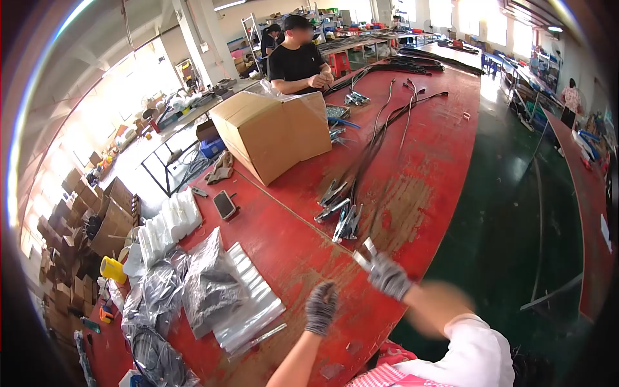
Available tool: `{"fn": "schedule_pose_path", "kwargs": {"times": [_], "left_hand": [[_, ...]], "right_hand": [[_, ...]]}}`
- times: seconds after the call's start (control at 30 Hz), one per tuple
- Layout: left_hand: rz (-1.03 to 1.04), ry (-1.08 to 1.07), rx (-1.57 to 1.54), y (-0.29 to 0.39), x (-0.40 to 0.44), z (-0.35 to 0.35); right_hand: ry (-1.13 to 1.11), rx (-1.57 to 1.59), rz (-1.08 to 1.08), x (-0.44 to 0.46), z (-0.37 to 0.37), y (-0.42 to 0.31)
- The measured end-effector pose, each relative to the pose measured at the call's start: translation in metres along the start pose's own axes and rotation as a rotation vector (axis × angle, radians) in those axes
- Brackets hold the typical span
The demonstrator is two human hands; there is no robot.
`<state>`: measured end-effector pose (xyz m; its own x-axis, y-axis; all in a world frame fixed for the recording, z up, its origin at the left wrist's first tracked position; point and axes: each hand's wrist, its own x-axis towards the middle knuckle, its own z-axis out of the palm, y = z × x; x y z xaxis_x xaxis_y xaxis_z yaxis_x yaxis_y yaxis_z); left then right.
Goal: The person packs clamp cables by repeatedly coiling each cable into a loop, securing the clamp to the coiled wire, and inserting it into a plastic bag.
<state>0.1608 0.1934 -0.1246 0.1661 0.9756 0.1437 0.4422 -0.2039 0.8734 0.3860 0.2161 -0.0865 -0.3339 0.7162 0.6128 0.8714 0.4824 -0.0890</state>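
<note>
My right hand [389, 276], in a grey knit glove, is closed around a silvery metal piece [364, 253] with two prongs sticking out past the fingers. The right forearm is blurred. My left hand [321, 307], gloved alike, is curled closed over the red table, and whatever its fingers may hold is hidden. Just beyond the hands lies a cluster of similar silvery metal pieces [347, 222]. Long dark cables [369, 151] run from near that cluster toward the far end of the table.
A cardboard box [277, 135] stands on the red table [412, 206]. A phone-like device [224, 205], a grey plastic bag [213, 287] and clear plastic sleeves [248, 303] lie to the left. A person [298, 61] in black works across the table. Green floor borders the right edge.
</note>
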Motion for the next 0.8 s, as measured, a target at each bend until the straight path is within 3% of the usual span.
{"fn": "schedule_pose_path", "kwargs": {"times": [0.03,0.07,0.13,0.2,0.23,0.3,0.33,0.37,0.4,0.47,0.5,0.53,0.57,0.6,0.63,0.67,0.7,0.73,0.8], "left_hand": [[0.002,0.075,-0.045,0.011,0.003,-0.016],[0.004,0.15,-0.09,0.017,0.002,-0.028],[0.011,0.135,0.056,0.011,-0.003,-0.036],[-0.029,0.123,0.385,-0.004,-0.018,-0.03],[-0.037,0.124,0.377,0.004,-0.023,-0.036],[-0.522,-0.466,0.252,0.026,-0.028,-0.061],[-0.722,-0.51,-0.067,0.01,-0.043,-0.066],[-0.727,-0.489,-0.077,-0.005,-0.061,-0.073],[-0.734,-0.512,-0.273,-0.021,-0.08,-0.079],[-0.625,-0.47,-0.503,-0.068,-0.127,-0.073],[-0.523,-0.412,-0.531,-0.089,-0.147,-0.069],[-0.727,-0.428,-0.879,-0.049,-0.159,-0.098],[-0.924,-0.437,-1.238,-0.004,-0.177,-0.132],[-0.893,-0.434,-1.277,-0.001,-0.191,-0.148],[-0.865,-0.434,-1.313,0.001,-0.205,-0.162],[-0.825,-0.369,-1.055,0.028,-0.222,-0.178],[-0.773,-0.304,-0.795,0.048,-0.234,-0.194],[-0.775,-0.294,-0.802,0.038,-0.244,-0.2],[-0.842,-0.325,-1.293,-0.001,-0.283,-0.207]], "right_hand": [[-0.334,0.392,0.442,-0.015,-0.003,-0.033],[-0.623,0.076,0.265,-0.01,-0.033,-0.072],[-0.538,0.346,0.226,-0.041,-0.028,-0.119],[-0.676,0.369,0.145,-0.067,-0.018,-0.163],[-0.707,0.322,0.055,-0.067,-0.026,-0.188],[-0.755,0.274,-0.048,-0.08,-0.035,-0.228],[-0.762,0.3,-0.17,-0.092,-0.031,-0.244],[-0.764,0.328,-0.299,-0.098,-0.029,-0.255],[-0.766,0.327,-0.329,-0.089,-0.04,-0.255],[-0.973,0.719,-0.571,-0.044,-0.07,-0.245],[-0.531,0.807,-0.669,-0.026,-0.063,-0.238],[-0.527,0.806,-0.55,-0.017,-0.059,-0.229],[-0.358,0.63,-0.6,-0.006,-0.054,-0.217],[-0.185,0.453,-0.642,0.006,-0.047,-0.205],[-0.588,0.434,-0.617,0.023,-0.035,-0.194],[-0.987,0.4,-0.574,0.033,-0.021,-0.185],[-0.814,0.34,-0.624,0.03,-0.003,-0.169],[-0.722,0.399,-0.625,0.036,0.003,-0.155],[-0.691,0.398,-0.596,0.047,0.0,-0.145]]}}
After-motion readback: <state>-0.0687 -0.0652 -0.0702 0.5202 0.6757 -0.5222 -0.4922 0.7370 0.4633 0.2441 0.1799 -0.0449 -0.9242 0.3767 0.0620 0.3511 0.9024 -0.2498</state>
